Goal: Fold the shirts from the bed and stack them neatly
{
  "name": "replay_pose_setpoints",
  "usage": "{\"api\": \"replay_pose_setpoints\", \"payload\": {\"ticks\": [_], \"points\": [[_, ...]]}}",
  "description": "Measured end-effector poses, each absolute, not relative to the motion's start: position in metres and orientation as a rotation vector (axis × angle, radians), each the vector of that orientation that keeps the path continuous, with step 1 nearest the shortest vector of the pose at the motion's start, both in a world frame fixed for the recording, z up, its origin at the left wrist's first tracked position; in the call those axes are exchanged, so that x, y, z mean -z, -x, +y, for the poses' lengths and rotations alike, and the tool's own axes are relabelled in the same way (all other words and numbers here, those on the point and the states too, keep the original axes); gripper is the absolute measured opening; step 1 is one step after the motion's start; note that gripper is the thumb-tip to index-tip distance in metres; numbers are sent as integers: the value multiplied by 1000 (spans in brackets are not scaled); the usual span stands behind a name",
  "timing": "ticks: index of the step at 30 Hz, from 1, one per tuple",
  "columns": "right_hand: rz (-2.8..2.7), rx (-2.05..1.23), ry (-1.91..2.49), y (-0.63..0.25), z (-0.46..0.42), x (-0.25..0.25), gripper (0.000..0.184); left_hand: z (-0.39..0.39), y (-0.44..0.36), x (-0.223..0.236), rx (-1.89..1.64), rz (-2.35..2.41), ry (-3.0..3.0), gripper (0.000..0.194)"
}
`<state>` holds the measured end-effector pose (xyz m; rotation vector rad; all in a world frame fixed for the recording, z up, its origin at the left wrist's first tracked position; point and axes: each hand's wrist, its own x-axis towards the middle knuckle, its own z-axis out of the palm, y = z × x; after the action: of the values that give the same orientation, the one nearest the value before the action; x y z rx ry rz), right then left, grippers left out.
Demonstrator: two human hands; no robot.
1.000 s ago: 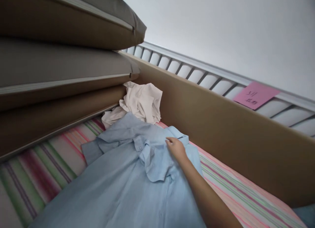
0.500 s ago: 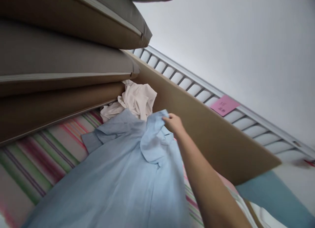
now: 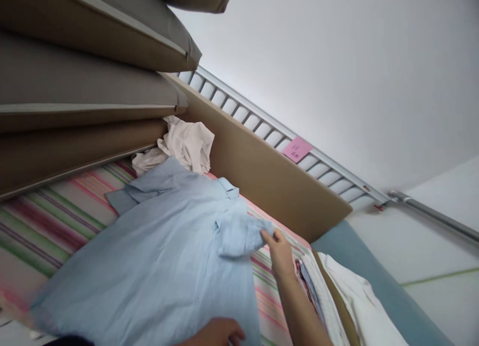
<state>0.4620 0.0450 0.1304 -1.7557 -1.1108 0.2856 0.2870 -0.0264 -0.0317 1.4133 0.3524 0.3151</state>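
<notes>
Light blue fabric forms the shirt [image 3: 149, 246], laid mostly flat on the striped sheet [image 3: 56, 216], with soft creases and a buttoned front. Clock positions are read from the shirt's middle. The collar [image 3: 228, 187] sits at 2 o'clock. At 3 o'clock, the right hand [image 3: 280, 249] grips the end of the short sleeve [image 3: 239, 235] between thumb and fingers. The left hand [image 3: 220, 332] is at 5 o'clock, over the lower front; whether its fingers grip cannot be told. Edges: cushions [image 3: 86, 86] at 11 o'clock, crumpled white cloth [image 3: 190, 144] at 1 o'clock, touching or nearly touching the shirt, and a tan board [image 3: 269, 186] at 2 o'clock. Open sheet extends at 9 to 10 o'clock; a narrower strip separates the shirt from the folded clothes [image 3: 337, 296] at 3 to 4 o'clock.
</notes>
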Motion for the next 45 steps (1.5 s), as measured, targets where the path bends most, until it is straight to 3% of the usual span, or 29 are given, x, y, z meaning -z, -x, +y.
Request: {"api": "replay_pose_setpoints", "payload": {"ticks": [8, 13, 20, 24, 29, 35, 38, 41, 43, 45], "points": [[-1010, -238, 1643, -442, -10, -131, 26, -27, -283, 1, -357, 565, -768, 51], [-659, -573, 1432, -428, -26, -84, 32, -21, -279, -11, -448, 442, -397, 71], [-706, -552, 1419, -407, -46, -89, 31, -3, -273, -25, -566, 355, -351, 73], [-693, -629, 1510, -404, -58, -68, 29, 0, -276, -20, -596, 411, -396, 72], [-604, -736, 1402, -409, -57, -50, 28, 1, -284, -11, -698, 457, -524, 86], [-685, -658, 1341, -419, -60, -75, 27, 11, -275, -35, -791, 388, -863, 49], [-898, -667, 1572, -433, -74, -60, 25, 10, -269, -40, -845, 373, -1110, 45], [-1125, -686, 1810, -447, -89, -30, 17, 10, -269, -28, -838, 654, -1237, 35], [-1205, -649, 1902, -453, -95, -12, 18, 11, -272, -16, -879, 816, -1342, 35], [-1237, -576, 1981, -455, -97, -3, 28, 14, -274, -5, -969, 854, -1477, 48]]}}
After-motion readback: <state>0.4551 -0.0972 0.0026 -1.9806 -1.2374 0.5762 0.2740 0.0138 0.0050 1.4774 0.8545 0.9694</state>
